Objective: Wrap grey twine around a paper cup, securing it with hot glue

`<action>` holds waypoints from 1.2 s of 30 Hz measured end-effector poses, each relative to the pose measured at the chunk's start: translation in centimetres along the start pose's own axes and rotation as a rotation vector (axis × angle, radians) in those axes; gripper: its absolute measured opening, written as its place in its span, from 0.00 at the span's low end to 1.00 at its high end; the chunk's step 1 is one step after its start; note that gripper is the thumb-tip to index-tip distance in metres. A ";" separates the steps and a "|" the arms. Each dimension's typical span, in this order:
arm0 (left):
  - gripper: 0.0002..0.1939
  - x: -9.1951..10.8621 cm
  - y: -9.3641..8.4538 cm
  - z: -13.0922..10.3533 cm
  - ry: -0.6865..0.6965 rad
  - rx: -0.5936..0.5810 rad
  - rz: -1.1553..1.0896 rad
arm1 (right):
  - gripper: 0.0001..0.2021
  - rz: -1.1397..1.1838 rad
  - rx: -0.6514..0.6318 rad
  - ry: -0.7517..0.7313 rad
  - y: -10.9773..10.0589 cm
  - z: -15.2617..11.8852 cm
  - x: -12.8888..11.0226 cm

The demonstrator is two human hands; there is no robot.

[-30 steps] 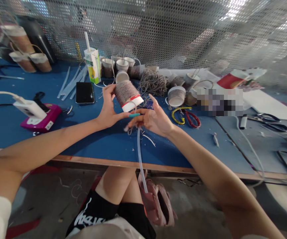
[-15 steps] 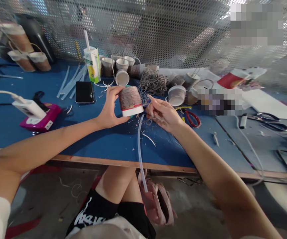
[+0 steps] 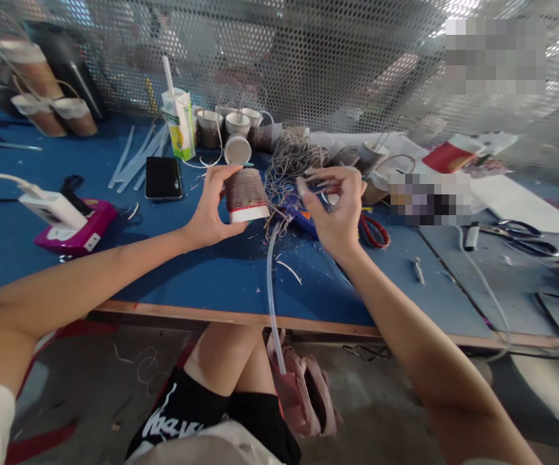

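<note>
My left hand [image 3: 211, 210] grips a tilted paper cup [image 3: 246, 194], thumb below and fingers above. Brown cord is wound round most of its side, leaving a red line and a white band by the rim bare. My right hand [image 3: 335, 203] is raised to the right of the cup, apart from it, its fingers curled in toward the thumb. What they pinch, if anything, is too blurred to make out. Between the hands a blue glue gun [image 3: 303, 223] lies partly hidden, a clear glue stick [image 3: 271, 278] reaching past the table edge. Loose grey cord [image 3: 298, 155] is heaped behind.
Several cord-wrapped cups [image 3: 210, 129] stand at the back beside a drink carton [image 3: 179, 126]. A phone [image 3: 163, 178], loose glue sticks [image 3: 136, 161] and a magenta power strip [image 3: 78, 229] lie left. Red-handled pliers [image 3: 375, 231] and scissors [image 3: 526, 236] are on the right.
My right hand has lifted and moved right, away from the cup, uncovering the blue glue gun. The cup in my left hand has shifted slightly left.
</note>
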State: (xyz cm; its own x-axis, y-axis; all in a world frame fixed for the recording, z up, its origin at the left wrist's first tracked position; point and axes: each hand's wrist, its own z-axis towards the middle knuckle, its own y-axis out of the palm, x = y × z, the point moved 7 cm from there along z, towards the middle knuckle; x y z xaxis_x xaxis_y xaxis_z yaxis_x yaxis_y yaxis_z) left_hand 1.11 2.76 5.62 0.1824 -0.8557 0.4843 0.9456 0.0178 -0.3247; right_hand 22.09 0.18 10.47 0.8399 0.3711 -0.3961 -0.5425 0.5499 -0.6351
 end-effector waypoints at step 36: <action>0.41 0.4 0.6 -0.1 0.133 -0.054 -0.040 | 0.25 1.374 -1.056 0.870 6.3 -4.0 -1.8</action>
State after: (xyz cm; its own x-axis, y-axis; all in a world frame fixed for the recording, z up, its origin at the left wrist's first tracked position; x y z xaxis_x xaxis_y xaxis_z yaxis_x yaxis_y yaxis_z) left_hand 1.76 2.35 5.55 0.1041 -0.9163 0.3869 0.9350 -0.0425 -0.3522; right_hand 17.25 -0.02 4.55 -0.1251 -0.5088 -0.8517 -0.7863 -0.4726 0.3978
